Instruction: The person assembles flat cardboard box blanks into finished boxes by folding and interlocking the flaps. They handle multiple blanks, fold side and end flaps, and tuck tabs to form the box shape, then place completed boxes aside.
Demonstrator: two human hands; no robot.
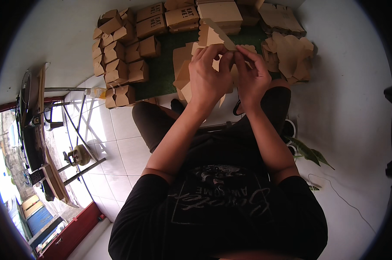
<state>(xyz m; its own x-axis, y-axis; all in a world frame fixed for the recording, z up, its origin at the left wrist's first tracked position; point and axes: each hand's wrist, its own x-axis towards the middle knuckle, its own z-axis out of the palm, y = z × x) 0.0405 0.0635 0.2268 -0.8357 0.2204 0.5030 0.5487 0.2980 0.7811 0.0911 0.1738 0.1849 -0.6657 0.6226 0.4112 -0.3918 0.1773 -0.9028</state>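
Note:
A brown cardboard box blank [210,35] with scalloped edges is held up over the green mat [161,84], partly folded, one panel standing up at an angle. My left hand [210,76] pinches its edge between thumb and fingers. Close beside it, my right hand [252,80] is closed on the same edge, the fingertips of both hands almost meeting. My hands cover much of the blank's middle. Behind and below them more brown cardboard [181,65] shows, and I cannot tell whether it belongs to the same piece.
Several small folded boxes [116,71] are stacked at the mat's left. Larger printed boxes [181,18] line the back. Flat scalloped blanks [293,56] lie in a pile on the right. A bottle [95,92] stands beside the left boxes; a plant [306,151] is near my right elbow.

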